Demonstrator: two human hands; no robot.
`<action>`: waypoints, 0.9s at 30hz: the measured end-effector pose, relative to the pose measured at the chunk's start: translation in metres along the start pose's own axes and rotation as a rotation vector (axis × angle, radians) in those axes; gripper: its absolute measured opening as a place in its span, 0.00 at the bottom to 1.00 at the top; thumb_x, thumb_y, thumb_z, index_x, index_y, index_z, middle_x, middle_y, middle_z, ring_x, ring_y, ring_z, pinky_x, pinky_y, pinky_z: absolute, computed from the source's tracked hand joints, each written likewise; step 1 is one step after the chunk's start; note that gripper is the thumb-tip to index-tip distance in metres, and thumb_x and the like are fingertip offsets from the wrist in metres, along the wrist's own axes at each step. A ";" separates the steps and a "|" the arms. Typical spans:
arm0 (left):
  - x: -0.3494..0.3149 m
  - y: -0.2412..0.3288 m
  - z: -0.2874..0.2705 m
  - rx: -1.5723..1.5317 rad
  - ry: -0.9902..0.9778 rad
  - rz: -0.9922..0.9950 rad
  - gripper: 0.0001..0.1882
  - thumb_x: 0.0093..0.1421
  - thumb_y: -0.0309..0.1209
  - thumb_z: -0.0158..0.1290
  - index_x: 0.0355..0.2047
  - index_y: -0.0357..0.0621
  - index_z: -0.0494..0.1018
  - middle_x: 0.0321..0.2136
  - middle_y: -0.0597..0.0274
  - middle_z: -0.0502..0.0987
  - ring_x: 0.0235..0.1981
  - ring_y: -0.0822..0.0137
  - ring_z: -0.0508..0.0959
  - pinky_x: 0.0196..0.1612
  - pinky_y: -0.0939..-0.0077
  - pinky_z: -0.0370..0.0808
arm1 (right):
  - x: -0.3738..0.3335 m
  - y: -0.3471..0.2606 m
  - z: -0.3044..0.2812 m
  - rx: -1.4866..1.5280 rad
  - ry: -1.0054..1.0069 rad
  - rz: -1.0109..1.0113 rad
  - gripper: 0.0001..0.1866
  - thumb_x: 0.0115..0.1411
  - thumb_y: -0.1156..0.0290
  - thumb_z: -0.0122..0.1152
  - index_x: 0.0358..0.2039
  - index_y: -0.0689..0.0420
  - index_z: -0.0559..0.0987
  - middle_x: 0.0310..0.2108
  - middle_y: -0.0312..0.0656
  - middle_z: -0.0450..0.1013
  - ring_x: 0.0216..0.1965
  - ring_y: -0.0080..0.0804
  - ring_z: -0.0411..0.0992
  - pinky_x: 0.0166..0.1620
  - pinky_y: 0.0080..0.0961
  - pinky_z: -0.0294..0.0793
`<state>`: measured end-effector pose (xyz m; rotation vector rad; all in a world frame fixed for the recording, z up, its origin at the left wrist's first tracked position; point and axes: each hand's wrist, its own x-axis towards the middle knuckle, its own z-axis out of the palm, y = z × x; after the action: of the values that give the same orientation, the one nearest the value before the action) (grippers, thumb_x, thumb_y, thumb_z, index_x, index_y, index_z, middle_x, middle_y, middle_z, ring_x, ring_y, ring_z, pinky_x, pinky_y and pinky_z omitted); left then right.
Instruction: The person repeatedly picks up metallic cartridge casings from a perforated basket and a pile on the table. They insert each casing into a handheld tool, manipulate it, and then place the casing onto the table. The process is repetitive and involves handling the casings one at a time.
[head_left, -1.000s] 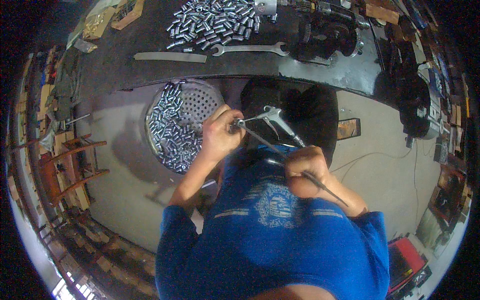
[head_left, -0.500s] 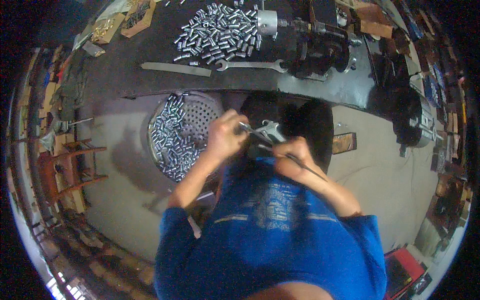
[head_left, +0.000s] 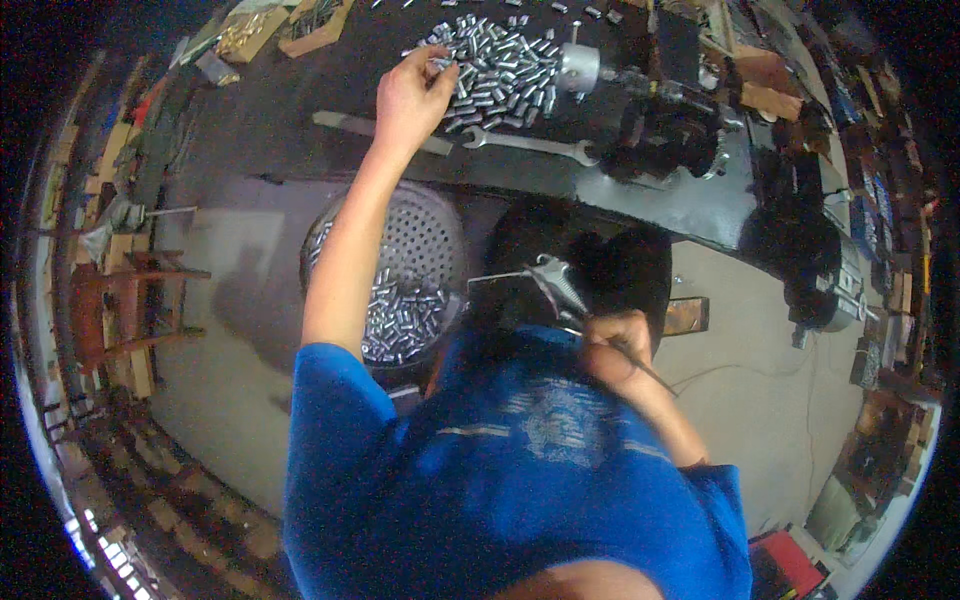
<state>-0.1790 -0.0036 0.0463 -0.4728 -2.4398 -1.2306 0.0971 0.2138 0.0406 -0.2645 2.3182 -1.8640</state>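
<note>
My left hand [head_left: 415,92] reaches over the dark bench to the left edge of a pile of small shiny metal cylinders [head_left: 505,75]. Its thumb and fingers close around one small metal cylinder [head_left: 441,63]. Low in front of my body, my right hand [head_left: 615,335] grips a silver air blow gun [head_left: 558,284]. The gun's thin nozzle points left, and a dark hose runs back along my forearm. Below the bench edge, a round perforated metal basket [head_left: 420,215] holds many more cylinders [head_left: 405,318], partly hidden by my left forearm.
On the bench lie an open-ended wrench [head_left: 530,144] and a flat metal strip [head_left: 345,124]. A silver round fixture [head_left: 580,70] with dark machinery stands right of the pile. Small boxes [head_left: 245,35] sit at the far left. A wooden chair [head_left: 150,300] stands at left, a red case [head_left: 785,562] at lower right.
My left hand has moved from beside the gun's nozzle up and away to the pile on the bench. The right hand keeps the blow gun, slightly lower and further right.
</note>
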 end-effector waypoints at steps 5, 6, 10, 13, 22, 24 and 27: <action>-0.113 -0.040 -0.043 0.161 -0.122 -0.156 0.06 0.50 0.29 0.52 0.28 0.40 0.73 0.10 0.56 0.63 0.11 0.69 0.63 0.18 0.72 0.61 | -0.003 0.012 0.007 -0.068 0.030 0.002 0.14 0.35 0.85 0.50 0.05 0.56 0.57 0.07 0.33 0.55 0.10 0.19 0.54 0.16 0.20 0.48; -0.144 -0.062 -0.044 0.155 -0.178 -0.202 0.07 0.50 0.28 0.50 0.29 0.41 0.74 0.11 0.55 0.65 0.12 0.67 0.66 0.18 0.71 0.62 | -0.002 0.012 0.008 -0.064 0.020 0.011 0.14 0.35 0.85 0.50 0.05 0.56 0.57 0.07 0.33 0.54 0.10 0.19 0.54 0.16 0.20 0.48; -0.263 -0.123 -0.030 0.281 -0.768 -0.465 0.12 0.46 0.34 0.51 0.30 0.43 0.74 0.24 0.48 0.74 0.29 0.50 0.75 0.31 0.61 0.70 | 0.005 0.012 0.011 -0.063 -0.047 0.014 0.13 0.35 0.84 0.49 0.05 0.56 0.57 0.07 0.34 0.55 0.10 0.20 0.55 0.16 0.21 0.49; -0.289 -0.111 -0.009 0.444 -0.750 -0.569 0.16 0.44 0.42 0.55 0.29 0.44 0.74 0.28 0.48 0.75 0.31 0.48 0.75 0.35 0.60 0.71 | 0.008 0.011 0.014 -0.062 -0.095 0.005 0.12 0.35 0.83 0.49 0.05 0.57 0.57 0.07 0.35 0.56 0.10 0.22 0.56 0.16 0.21 0.51; -0.283 -0.114 0.005 0.480 -0.769 -0.393 0.14 0.39 0.37 0.55 0.28 0.48 0.75 0.26 0.47 0.75 0.30 0.50 0.75 0.32 0.61 0.72 | -0.001 0.014 0.009 -0.023 -0.093 0.017 0.11 0.35 0.83 0.48 0.07 0.58 0.58 0.08 0.38 0.56 0.10 0.26 0.56 0.16 0.22 0.51; -0.274 -0.097 -0.001 0.320 -0.695 -0.470 0.10 0.40 0.32 0.55 0.25 0.43 0.73 0.21 0.53 0.74 0.25 0.59 0.76 0.29 0.67 0.72 | -0.001 0.010 0.008 -0.022 -0.087 0.033 0.10 0.35 0.84 0.47 0.08 0.59 0.58 0.08 0.39 0.55 0.10 0.26 0.55 0.16 0.24 0.50; -0.262 -0.075 -0.010 -0.520 -0.513 -0.899 0.04 0.48 0.26 0.51 0.25 0.38 0.71 0.16 0.63 0.71 0.19 0.70 0.72 0.24 0.77 0.70 | 0.002 0.012 0.013 -0.090 -0.052 -0.004 0.10 0.35 0.84 0.47 0.08 0.60 0.58 0.08 0.41 0.53 0.10 0.27 0.53 0.16 0.26 0.49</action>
<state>0.0191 -0.0877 -0.1217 0.2956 -2.8366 -2.3810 0.0983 0.2031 0.0264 -0.3249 2.3711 -1.7358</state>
